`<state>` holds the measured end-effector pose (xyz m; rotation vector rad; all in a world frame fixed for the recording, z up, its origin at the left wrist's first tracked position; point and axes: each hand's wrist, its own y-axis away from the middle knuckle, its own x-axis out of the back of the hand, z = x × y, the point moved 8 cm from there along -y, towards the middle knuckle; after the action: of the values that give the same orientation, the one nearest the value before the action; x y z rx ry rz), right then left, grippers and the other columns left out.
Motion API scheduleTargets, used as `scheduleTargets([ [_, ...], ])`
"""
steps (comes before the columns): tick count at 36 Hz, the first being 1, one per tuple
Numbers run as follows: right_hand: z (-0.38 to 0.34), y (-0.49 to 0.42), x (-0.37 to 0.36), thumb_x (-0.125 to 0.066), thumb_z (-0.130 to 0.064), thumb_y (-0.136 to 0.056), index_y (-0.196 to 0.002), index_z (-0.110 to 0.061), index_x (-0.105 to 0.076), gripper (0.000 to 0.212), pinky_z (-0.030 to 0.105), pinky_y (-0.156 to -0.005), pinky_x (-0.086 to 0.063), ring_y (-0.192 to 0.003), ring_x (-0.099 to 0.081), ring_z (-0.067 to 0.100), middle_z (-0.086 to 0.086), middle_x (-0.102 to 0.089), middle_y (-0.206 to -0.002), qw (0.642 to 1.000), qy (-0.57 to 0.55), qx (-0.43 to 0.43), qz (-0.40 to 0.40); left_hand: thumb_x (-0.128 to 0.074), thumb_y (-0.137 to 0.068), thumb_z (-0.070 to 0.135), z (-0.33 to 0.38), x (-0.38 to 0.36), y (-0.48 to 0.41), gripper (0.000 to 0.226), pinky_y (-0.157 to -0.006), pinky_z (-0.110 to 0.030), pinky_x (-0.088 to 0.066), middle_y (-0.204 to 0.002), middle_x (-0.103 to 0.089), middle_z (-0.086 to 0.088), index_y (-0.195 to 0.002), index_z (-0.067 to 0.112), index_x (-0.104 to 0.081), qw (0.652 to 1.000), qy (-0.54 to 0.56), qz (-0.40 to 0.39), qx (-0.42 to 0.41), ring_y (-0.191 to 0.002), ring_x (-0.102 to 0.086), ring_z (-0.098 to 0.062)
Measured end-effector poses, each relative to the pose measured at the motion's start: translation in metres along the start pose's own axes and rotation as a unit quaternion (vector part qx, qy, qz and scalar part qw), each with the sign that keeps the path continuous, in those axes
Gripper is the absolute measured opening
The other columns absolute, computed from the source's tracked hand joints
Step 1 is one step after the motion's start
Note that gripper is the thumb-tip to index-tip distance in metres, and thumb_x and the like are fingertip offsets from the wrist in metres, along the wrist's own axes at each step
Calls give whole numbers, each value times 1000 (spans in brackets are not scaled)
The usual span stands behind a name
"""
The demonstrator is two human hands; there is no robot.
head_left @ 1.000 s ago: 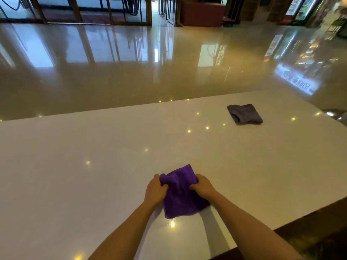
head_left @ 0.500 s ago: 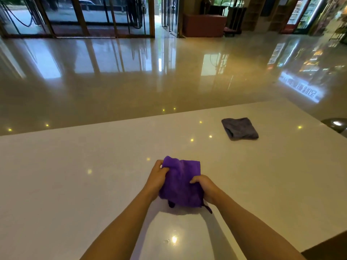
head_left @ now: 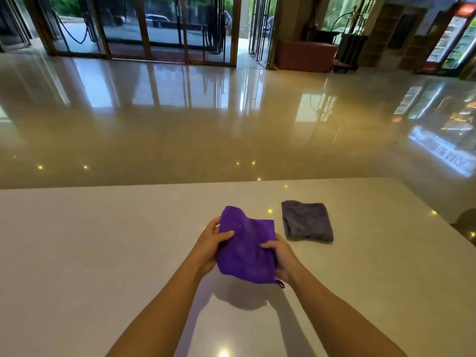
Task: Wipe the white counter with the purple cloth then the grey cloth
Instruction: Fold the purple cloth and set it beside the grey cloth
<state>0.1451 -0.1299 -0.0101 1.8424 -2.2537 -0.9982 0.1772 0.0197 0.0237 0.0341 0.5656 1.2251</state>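
The purple cloth (head_left: 246, 249) hangs folded between both hands, lifted a little above the white counter (head_left: 103, 253), with its shadow on the surface below. My left hand (head_left: 210, 244) grips its left edge, thumb on top. My right hand (head_left: 282, 258) holds the right edge; a small loop dangles at the cloth's lower right corner. The grey cloth (head_left: 306, 220) lies folded flat on the counter, just right of and beyond my right hand, untouched.
The counter's far edge (head_left: 231, 185) runs across the middle of the view, with a glossy lobby floor (head_left: 206, 124) beyond it. The counter's right edge slants down at far right. Glass doors and drinks fridges stand in the background.
The purple cloth has been lifted off the counter and raised between both hands. The view has tilted up, so the grey cloth now appears closer to my right hand.
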Motion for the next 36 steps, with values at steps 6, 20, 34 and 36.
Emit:
scheduleTargets([
  [6, -61, -44, 33, -61, 0, -82, -126, -27, -32, 59, 39, -78, -54, -102, -55, 24, 0, -49, -115, 971, 206, 99, 70, -57, -80, -14, 2, -15, -54, 88, -70, -27, -56, -138, -40, 1, -142, 35, -17, 989, -147, 13, -15, -108, -53, -19],
  [20, -91, -148, 42, -43, -3, -94, -127, -11, -47, 34, 25, -100, -38, -127, -44, 24, 9, -44, -140, 841, 505, 191, 46, -37, -96, 5, -21, -23, -162, 46, -72, 2, -36, -144, -39, -7, -139, 16, -27, 869, -489, 57, -51, -106, -35, -3],
  [34, -73, -179, 66, -55, -9, -89, -147, -19, -9, 74, 39, -116, -20, -145, -7, 30, 9, 3, -158, 815, 572, 90, -9, -57, -89, 27, -45, -2, -192, 70, -95, -41, -47, -148, -32, -10, -142, 16, -13, 846, -498, 183, 58, -125, -47, -32],
  [36, -85, -175, 73, -57, -12, -88, -146, -19, -17, 71, 39, -115, -22, -144, -12, 29, 10, -7, -157, 831, 544, 115, 18, -67, -80, 30, -39, -9, -190, 86, -100, -42, -45, -151, -23, -13, -143, 16, -11, 812, -555, 176, 36, -131, -40, -34],
])
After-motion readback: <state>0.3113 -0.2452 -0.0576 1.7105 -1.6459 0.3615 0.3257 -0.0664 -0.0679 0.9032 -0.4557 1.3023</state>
